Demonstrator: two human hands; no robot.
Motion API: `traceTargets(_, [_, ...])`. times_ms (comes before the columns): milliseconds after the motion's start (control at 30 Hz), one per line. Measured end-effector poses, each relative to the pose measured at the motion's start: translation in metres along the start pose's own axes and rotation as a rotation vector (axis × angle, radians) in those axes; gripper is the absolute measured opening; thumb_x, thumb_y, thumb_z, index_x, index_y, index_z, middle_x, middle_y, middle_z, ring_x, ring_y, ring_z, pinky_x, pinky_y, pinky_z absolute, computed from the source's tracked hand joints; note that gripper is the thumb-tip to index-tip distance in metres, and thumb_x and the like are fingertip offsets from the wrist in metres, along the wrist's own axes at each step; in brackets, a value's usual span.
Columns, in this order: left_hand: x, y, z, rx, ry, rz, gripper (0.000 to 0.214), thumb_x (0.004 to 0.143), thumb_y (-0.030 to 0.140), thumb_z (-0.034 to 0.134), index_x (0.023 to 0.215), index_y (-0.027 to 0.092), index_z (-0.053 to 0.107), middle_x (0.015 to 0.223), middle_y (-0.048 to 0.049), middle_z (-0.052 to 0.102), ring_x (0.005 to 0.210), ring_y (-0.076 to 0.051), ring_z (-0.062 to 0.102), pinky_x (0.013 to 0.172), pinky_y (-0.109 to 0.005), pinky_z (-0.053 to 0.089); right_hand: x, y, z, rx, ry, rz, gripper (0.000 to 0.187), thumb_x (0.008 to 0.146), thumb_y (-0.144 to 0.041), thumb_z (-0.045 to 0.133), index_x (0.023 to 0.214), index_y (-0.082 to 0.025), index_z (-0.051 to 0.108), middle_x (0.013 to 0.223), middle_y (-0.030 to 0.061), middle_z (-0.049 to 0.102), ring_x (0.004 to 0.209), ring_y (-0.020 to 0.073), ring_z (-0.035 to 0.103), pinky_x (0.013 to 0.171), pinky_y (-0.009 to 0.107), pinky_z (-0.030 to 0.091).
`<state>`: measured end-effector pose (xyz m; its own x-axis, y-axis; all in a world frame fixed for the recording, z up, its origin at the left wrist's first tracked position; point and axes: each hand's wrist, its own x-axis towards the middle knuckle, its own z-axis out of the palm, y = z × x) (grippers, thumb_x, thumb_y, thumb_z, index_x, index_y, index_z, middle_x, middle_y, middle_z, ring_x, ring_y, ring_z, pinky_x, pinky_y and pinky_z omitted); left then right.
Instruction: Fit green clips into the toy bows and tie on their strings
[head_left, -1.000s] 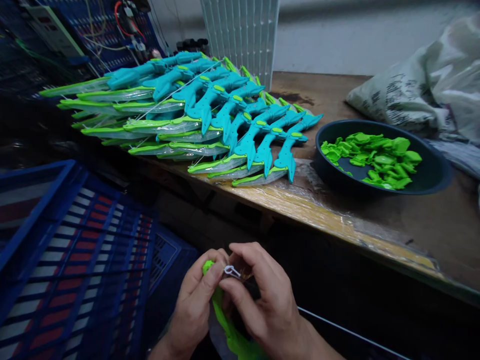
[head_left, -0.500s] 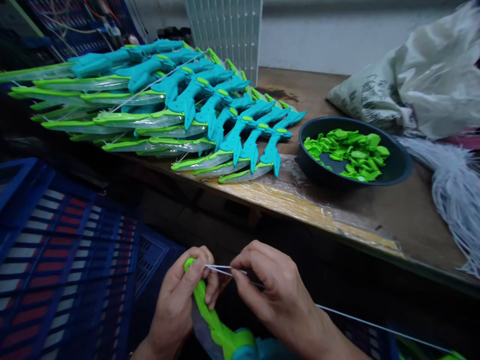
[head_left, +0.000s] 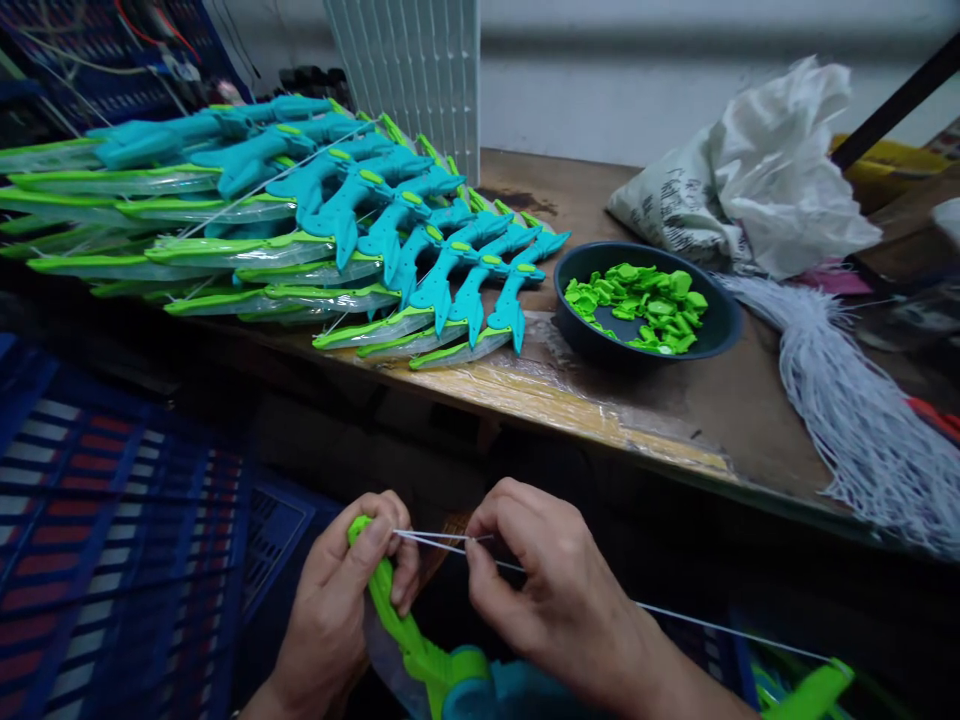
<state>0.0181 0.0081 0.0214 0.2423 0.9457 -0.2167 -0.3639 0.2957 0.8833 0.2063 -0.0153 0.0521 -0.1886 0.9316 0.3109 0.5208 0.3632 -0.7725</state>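
My left hand [head_left: 341, 590] is closed around the green end of a toy bow [head_left: 412, 640], its fingertips at the tip. The bow has green and clear limbs and a blue middle, which runs out of the bottom of the view. A white cord [head_left: 431, 538] stretches from that tip to my right hand [head_left: 536, 570], where thumb and forefinger pinch it. Beyond the right hand the cord runs on to the bow's other green end [head_left: 814, 690] at lower right. Part of the bow is hidden behind my right hand and forearm.
On the workbench [head_left: 765, 440] lies a big pile of similar toy bows [head_left: 337, 210]. A dark round bowl [head_left: 724, 345] holds small green plastic parts. Right of it are a bundle of white cords [head_left: 847, 400] and a white sack [head_left: 720, 190]. Blue crates [head_left: 112, 560] stand at lower left.
The camera view has turned a little to the right, so the bench things sit farther left. My right hand has drawn slightly away from the left, with a longer stretch of cord between them.
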Motion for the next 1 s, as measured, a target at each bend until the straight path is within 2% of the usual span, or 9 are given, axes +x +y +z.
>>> traceTargets(167, [-0.004,0.002,0.0,0.032,-0.023,0.014,0.032,0.099,0.035,0.055,0.073,0.019,0.052,0.063,0.0021,0.048,0.046,-0.01,0.047,0.043,-0.021,0.041,0.005,-0.003,-0.013,-0.176,-0.078,-0.137,0.012,0.088,-0.009,0.05,0.082,-0.013,0.059,0.078,0.0028,0.053,0.07,0.0131,0.048,0.061,0.028,0.037])
traceTargets(400, [-0.008,-0.002,-0.001,0.037,-0.057,0.033,0.031,0.1,0.033,0.054,0.073,0.019,0.051,0.068,0.0016,0.048,0.05,-0.01,0.047,0.045,-0.022,0.041,0.012,-0.002,-0.023,-0.367,-0.034,-0.282,0.017,0.085,-0.01,0.048,0.073,-0.012,0.06,0.072,0.0037,0.048,0.066,0.0153,0.043,0.059,0.032,0.033])
traceTargets(600, [-0.009,-0.001,0.001,0.022,-0.047,0.021,0.031,0.1,0.035,0.055,0.073,0.019,0.052,0.068,0.0017,0.048,0.049,-0.01,0.046,0.045,-0.022,0.039,0.016,0.001,-0.026,-0.253,-0.02,-0.18,0.014,0.086,-0.01,0.048,0.077,-0.013,0.059,0.075,0.0025,0.052,0.067,0.0126,0.049,0.059,0.027,0.036])
traceTargets(767, [-0.006,-0.007,-0.003,0.016,-0.093,-0.013,0.031,0.1,0.039,0.056,0.076,0.019,0.052,0.062,0.0023,0.049,0.047,-0.01,0.045,0.045,-0.021,0.039,0.013,0.003,-0.021,-0.251,0.001,-0.11,0.015,0.087,-0.009,0.046,0.077,-0.017,0.054,0.073,0.0016,0.052,0.067,0.0131,0.051,0.059,0.026,0.037])
traceTargets(833, [-0.003,-0.01,-0.002,-0.001,-0.119,-0.021,0.032,0.1,0.041,0.055,0.077,0.019,0.052,0.059,0.0026,0.049,0.046,-0.01,0.044,0.045,-0.02,0.039,0.009,0.002,-0.016,-0.3,-0.004,-0.16,0.017,0.089,-0.009,0.045,0.077,-0.017,0.054,0.074,0.0026,0.053,0.067,0.014,0.051,0.057,0.026,0.038])
traceTargets(900, [0.002,-0.012,0.0,-0.029,-0.151,-0.013,0.032,0.1,0.041,0.054,0.077,0.019,0.052,0.058,0.0028,0.048,0.045,-0.009,0.043,0.044,-0.02,0.039,0.005,-0.001,-0.011,-0.357,0.022,-0.273,0.019,0.089,-0.006,0.043,0.082,-0.016,0.057,0.075,0.0042,0.055,0.066,0.015,0.053,0.056,0.027,0.041])
traceTargets(1000, [0.011,-0.002,0.001,-0.114,-0.186,0.02,0.032,0.1,0.04,0.055,0.077,0.019,0.053,0.057,0.0034,0.048,0.043,-0.008,0.042,0.042,-0.019,0.039,0.006,-0.012,-0.003,-0.453,0.131,-0.428,0.022,0.09,-0.004,0.045,0.103,-0.012,0.062,0.082,0.0072,0.062,0.07,0.0164,0.058,0.059,0.027,0.048])
